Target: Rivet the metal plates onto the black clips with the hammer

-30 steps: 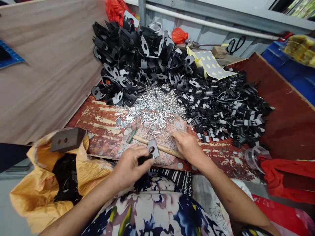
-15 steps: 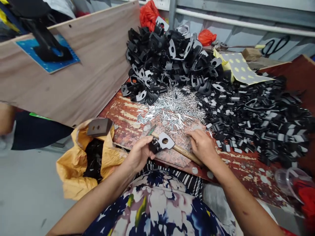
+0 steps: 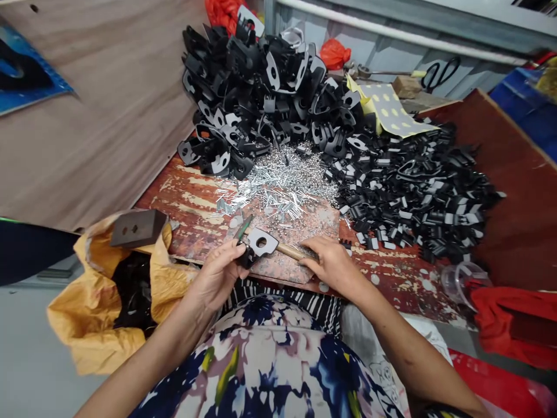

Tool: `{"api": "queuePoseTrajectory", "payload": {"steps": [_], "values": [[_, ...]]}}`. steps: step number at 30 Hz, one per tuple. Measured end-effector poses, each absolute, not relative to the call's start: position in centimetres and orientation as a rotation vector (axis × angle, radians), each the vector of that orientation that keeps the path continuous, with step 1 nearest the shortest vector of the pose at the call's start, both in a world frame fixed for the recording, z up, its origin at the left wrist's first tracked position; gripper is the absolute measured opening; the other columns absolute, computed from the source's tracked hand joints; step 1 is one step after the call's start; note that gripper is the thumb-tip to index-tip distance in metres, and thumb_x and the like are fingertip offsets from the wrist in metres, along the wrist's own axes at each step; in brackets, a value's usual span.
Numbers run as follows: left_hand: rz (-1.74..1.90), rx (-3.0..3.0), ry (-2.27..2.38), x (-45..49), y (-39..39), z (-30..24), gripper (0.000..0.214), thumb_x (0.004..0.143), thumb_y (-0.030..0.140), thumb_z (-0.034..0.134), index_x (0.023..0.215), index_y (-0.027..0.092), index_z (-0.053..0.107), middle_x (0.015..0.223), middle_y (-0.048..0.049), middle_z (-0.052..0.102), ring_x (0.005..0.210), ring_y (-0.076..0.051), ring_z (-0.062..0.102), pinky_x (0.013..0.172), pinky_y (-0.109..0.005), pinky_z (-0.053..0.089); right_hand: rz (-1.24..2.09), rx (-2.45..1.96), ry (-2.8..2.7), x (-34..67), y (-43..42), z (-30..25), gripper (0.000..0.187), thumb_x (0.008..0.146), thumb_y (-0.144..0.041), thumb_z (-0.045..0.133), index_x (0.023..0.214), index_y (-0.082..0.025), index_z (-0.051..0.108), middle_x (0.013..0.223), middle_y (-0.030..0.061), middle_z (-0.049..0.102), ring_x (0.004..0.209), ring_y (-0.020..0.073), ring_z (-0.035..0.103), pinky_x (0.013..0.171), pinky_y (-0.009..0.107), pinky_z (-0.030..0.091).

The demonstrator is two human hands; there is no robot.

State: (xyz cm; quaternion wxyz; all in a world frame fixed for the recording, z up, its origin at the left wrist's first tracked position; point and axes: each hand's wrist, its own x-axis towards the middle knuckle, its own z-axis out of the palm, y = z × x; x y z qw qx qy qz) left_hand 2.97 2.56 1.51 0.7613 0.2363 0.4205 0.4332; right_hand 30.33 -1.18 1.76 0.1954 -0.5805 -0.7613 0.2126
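Note:
My left hand [image 3: 215, 273] is closed on a black plastic bracket [image 3: 257, 245] with a grey holed tab, held just above the worn red board [image 3: 187, 200]. My right hand [image 3: 331, 262] rests palm down on the board, fingers curled over the wooden handle of a small hammer [image 3: 287, 249], pinching at the loose silver pins there. A heap of silver pins [image 3: 282, 186] lies just beyond both hands. A tall pile of black brackets [image 3: 256, 93] stands at the back, and a spread of small black clips [image 3: 418, 186] lies to the right.
A yellow bag [image 3: 91, 307] with black pieces and a dark block [image 3: 138, 227] sits at my left. A wooden panel [image 3: 100, 116] walls the left side. Scissors [image 3: 439, 72], spotted paper [image 3: 389, 107], red bags and a clear cup [image 3: 461, 281] lie at the back and right.
The camera swung left and back. My left hand lifted the bracket and brought it over the hammer's head. My right hand drew nearer along the handle.

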Motion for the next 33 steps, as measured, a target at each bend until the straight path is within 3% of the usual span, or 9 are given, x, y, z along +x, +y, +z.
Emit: {"api": "queuePoseTrajectory", "payload": {"steps": [6,12,17,20,24,28,33], "values": [[0.928,0.548,0.944,2.5,2.1,0.9,0.026,0.068,0.029,0.088,0.080,0.013,0.072,0.076,0.0001,0.063,0.060,-0.009,0.052,0.044,-0.017,0.048,0.462,-1.650,-2.227,29.9,-0.3,1.2,0.021,0.099,-0.016,0.049,0.103,-0.020,0.069,0.096,0.0075,0.071,0.093,0.0209,0.062,0.084,0.033,0.044],[0.930,0.581,0.937,2.9,2.0,1.2,0.026,0.069,0.030,0.087,0.072,0.013,0.068,0.069,0.0011,0.058,0.054,-0.007,0.046,0.042,-0.017,0.045,0.291,-1.667,-2.429,28.7,0.8,2.0,0.017,0.089,-0.009,0.053,0.098,-0.019,0.064,0.092,0.0059,0.068,0.087,0.0192,0.056,0.076,0.031,0.038],[0.924,0.591,0.942,3.2,1.9,1.0,0.029,0.068,0.032,0.087,0.066,0.014,0.064,0.065,0.0020,0.052,0.053,-0.007,0.043,0.042,-0.018,0.044,-0.062,-1.611,-2.621,26.5,-0.4,1.6,0.020,0.095,-0.009,0.050,0.084,-0.018,0.064,0.075,0.0058,0.064,0.072,0.0196,0.052,0.066,0.034,0.034],[0.925,0.594,0.926,3.3,1.9,0.7,0.028,0.070,0.031,0.086,0.065,0.015,0.063,0.065,0.0017,0.051,0.054,-0.008,0.044,0.042,-0.018,0.044,-0.192,-1.586,-2.638,26.3,-0.2,0.8,0.021,0.095,-0.008,0.050,0.083,-0.016,0.066,0.076,0.0081,0.064,0.072,0.0211,0.052,0.066,0.035,0.036],[0.983,0.515,0.888,3.3,2.0,0.8,0.025,0.071,0.035,0.084,0.072,0.015,0.068,0.070,-0.0008,0.057,0.058,-0.011,0.049,0.042,-0.020,0.046,-0.122,-1.594,-2.467,28.3,1.4,0.4,0.024,0.090,-0.003,0.050,0.092,-0.013,0.072,0.084,0.0103,0.063,0.080,0.0224,0.054,0.071,0.034,0.043],[1.025,0.456,0.894,3.3,2.2,1.1,0.035,0.074,0.048,0.081,0.076,0.015,0.072,0.071,-0.0034,0.063,0.055,-0.012,0.053,0.038,-0.021,0.045,0.149,-1.355,-2.159,28.7,1.5,2.5,0.034,0.097,-0.004,0.044,0.108,-0.018,0.074,0.088,0.0065,0.062,0.085,0.0193,0.058,0.074,0.033,0.050],[0.984,0.503,0.851,4.0,2.5,1.4,0.029,0.073,0.039,0.085,0.069,0.014,0.070,0.069,-0.0022,0.064,0.052,-0.009,0.051,0.038,-0.019,0.042,0.432,-1.151,-2.017,24.6,-0.1,6.2,0.022,0.098,-0.011,0.060,0.113,-0.023,0.071,0.094,0.0024,0.070,0.087,0.0148,0.064,0.079,0.032,0.053]]}}
